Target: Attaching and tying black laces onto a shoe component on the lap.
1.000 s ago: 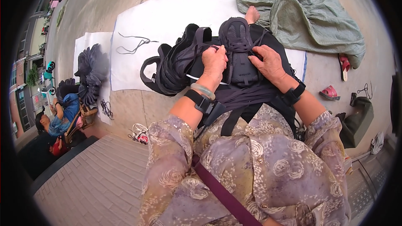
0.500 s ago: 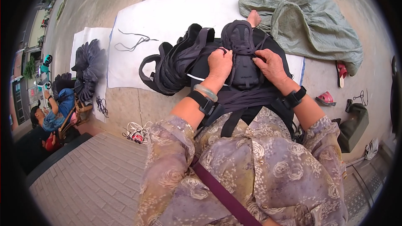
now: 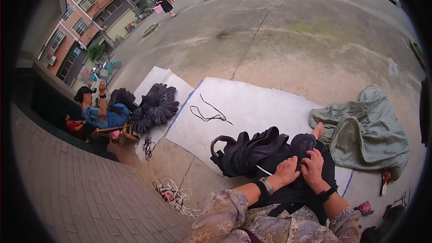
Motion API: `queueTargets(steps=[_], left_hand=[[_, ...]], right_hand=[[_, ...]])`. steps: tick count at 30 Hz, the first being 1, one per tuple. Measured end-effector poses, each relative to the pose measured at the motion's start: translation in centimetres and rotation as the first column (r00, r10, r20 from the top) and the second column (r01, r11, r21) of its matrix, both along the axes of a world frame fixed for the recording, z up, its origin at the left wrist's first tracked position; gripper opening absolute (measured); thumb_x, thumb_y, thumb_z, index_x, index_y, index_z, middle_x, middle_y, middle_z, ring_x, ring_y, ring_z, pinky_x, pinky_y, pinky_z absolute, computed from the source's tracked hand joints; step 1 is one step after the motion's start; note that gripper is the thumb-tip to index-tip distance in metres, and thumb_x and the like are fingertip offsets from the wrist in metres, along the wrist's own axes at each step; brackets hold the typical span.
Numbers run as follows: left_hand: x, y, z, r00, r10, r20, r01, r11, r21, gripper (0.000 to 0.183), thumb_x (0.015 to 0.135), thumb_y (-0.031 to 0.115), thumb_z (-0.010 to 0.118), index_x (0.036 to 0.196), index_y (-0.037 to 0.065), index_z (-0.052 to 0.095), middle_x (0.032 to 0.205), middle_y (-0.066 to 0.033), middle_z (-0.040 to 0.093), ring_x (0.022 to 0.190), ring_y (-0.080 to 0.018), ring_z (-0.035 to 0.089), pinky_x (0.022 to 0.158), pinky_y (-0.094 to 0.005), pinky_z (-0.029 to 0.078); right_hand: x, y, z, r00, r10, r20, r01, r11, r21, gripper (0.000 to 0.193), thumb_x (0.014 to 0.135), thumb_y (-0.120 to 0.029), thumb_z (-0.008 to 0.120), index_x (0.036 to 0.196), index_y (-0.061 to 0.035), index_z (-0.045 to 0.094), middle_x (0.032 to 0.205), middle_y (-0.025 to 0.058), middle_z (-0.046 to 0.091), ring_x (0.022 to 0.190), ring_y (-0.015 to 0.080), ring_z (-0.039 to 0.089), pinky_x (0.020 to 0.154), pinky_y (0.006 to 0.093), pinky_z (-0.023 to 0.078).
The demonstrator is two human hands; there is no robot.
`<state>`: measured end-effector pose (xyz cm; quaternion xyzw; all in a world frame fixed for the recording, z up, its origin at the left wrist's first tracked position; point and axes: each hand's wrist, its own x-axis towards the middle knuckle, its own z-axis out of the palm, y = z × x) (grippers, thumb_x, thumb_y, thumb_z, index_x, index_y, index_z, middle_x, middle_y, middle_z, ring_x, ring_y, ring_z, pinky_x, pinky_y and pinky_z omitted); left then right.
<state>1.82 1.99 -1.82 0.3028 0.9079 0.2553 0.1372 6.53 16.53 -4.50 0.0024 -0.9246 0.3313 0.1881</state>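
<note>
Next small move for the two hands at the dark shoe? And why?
Probably ease the left hand and right hand slightly apart over the dark shoe. They are close together with fingers bent at it, hiding the part they work on; parting them would likely uncover it. Whether they pinch a lace, I can't tell.

Left hand [image 3: 287, 171] faces right hand [image 3: 312, 168], both seemingly curled.

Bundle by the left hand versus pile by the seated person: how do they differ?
The bundle is bunched together, with a loop jutting out; the pile fans outward. The bundle is beside the left hand, the pile near the seated person. Both are dark.
</note>
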Motion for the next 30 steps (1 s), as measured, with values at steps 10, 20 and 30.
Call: queueTargets(steps=[10,20,30], left_hand=[[0.0,0.0,-3.0,0.984,0.144,0.106,-0.150,0.987,0.050,0.025,0.076,0.015,0.056,0.095,0.000,0.050,0.084,-0.0242,0.062,0.083,-0.0420,0.060,0.074,-0.0504,0.048],[-1.1,-0.4,-4.1,0.986,0.144,0.085,-0.156,0.975,0.160,0.030,0.071,0.011,0.052,0.098,0.004,0.062,0.083,-0.0243,0.062,0.081,-0.0423,0.059,0.075,-0.0497,0.047],[-0.1,-0.3,-2.0,0.997,0.066,0.041,-0.070,0.992,0.108,0.035,0.079,0.012,0.053,0.112,-0.001,0.053,0.093,-0.0221,0.062,0.089,-0.0392,0.059,0.079,-0.0473,0.047]], right_hand=[[-0.6,-0.8,-0.7,0.995,-0.019,0.097,0.011,0.997,0.083,0.020,0.058,-0.011,0.071,0.078,-0.0092,0.067,0.123,0.0113,0.051,0.124,0.0360,0.036,0.101,0.0526,0.026],[-1.2,-1.1,-0.5,0.992,0.010,0.122,-0.030,0.986,0.166,0.011,0.066,-0.013,0.070,0.076,-0.0111,0.066,0.122,0.0034,0.052,0.124,0.0333,0.036,0.101,0.0601,0.021],[6.2,7.0,-0.2,0.988,-0.156,0.017,0.154,0.984,0.087,0.008,0.072,-0.010,0.066,0.078,-0.0094,0.060,0.103,0.0048,0.061,0.103,0.0231,0.056,0.103,0.0570,0.020]])
